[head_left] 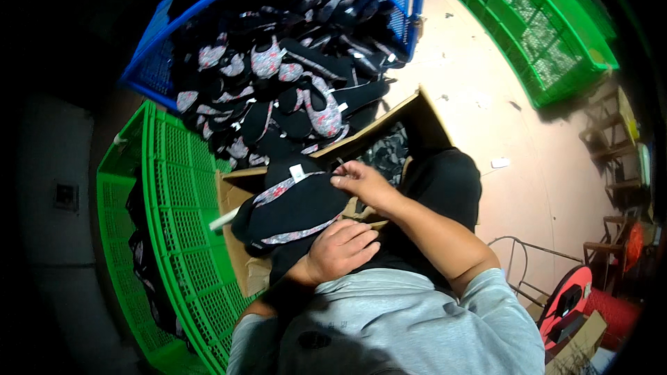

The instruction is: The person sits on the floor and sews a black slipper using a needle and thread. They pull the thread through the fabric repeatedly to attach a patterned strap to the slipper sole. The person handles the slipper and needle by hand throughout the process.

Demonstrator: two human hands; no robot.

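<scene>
Black slippers [299,207] with patterned grey-and-red edging and a white tag [297,173] lie across my lap, soles upward; they look like a pair laid together. My left hand [342,253] is curled over their near right end, thumb hidden. At their far right end, my right hand [364,185] pinches something small and dark, too small to name. Beneath and beyond the slippers is a cardboard box [432,112] with a dark patterned thing [388,155] inside. A white strip [224,219] sticks out at the box's left side.
A blue crate [414,14] heaped with similar slippers [323,107] stands ahead. On the left is a green crate [184,236] with dark items beside it. Another green crate [531,35] stands far right. A red disc-shaped item [556,298] and a metal frame [514,257] are at right.
</scene>
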